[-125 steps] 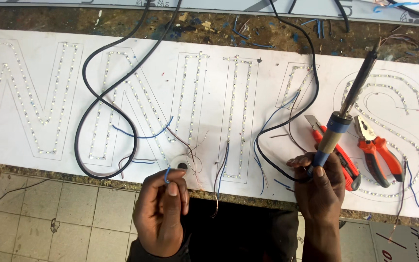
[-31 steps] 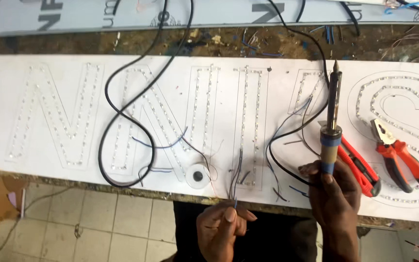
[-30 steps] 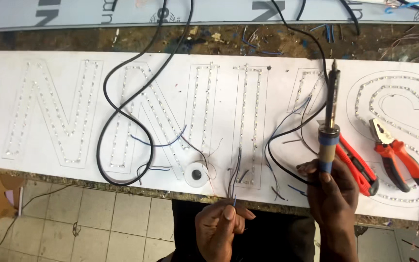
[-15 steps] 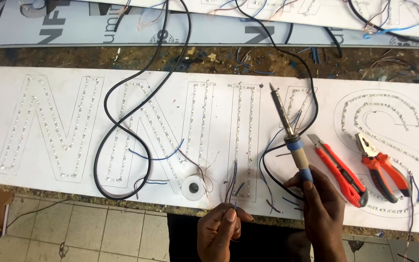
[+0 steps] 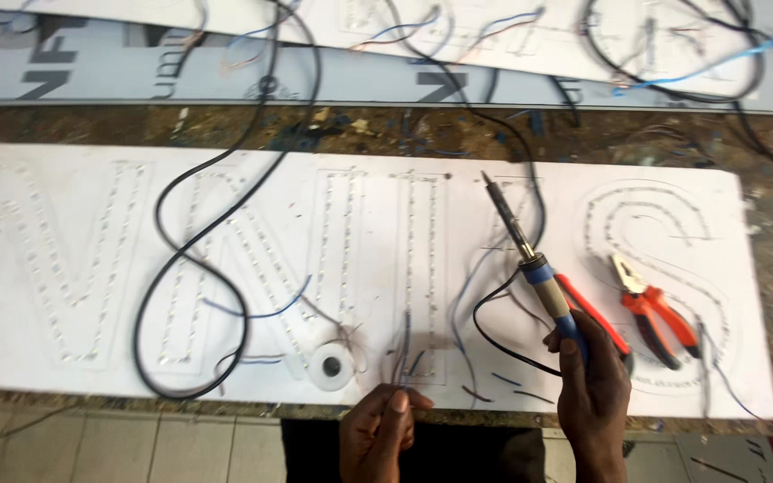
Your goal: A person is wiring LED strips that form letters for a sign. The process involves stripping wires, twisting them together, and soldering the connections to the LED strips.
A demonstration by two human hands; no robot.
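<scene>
Soldering step in hand, likely: left hand (image 5: pixel 378 431) pinches a thin grey wire (image 5: pixel 402 344) upright over the white lettered signboard (image 5: pixel 82 179); right hand (image 5: pixel 594 386) grips the blue-handled soldering iron (image 5: pixel 530 259), whose tip needs bringing to the wire

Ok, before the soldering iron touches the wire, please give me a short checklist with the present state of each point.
1. Soldering iron held firmly on its handle by the right hand: ok.
2. Iron tip lifted off the white sign panel: cannot tell, it points up and left over the panel.
3. Thin wires pinched in the left hand: ok.
4. Fingers away from the hot tip: ok, both hands are near the panel's front edge.
5. Solder reel within reach: ok, beside the left hand.
6. Black cable away from the tip: not ok, one strand runs close behind it.
</scene>
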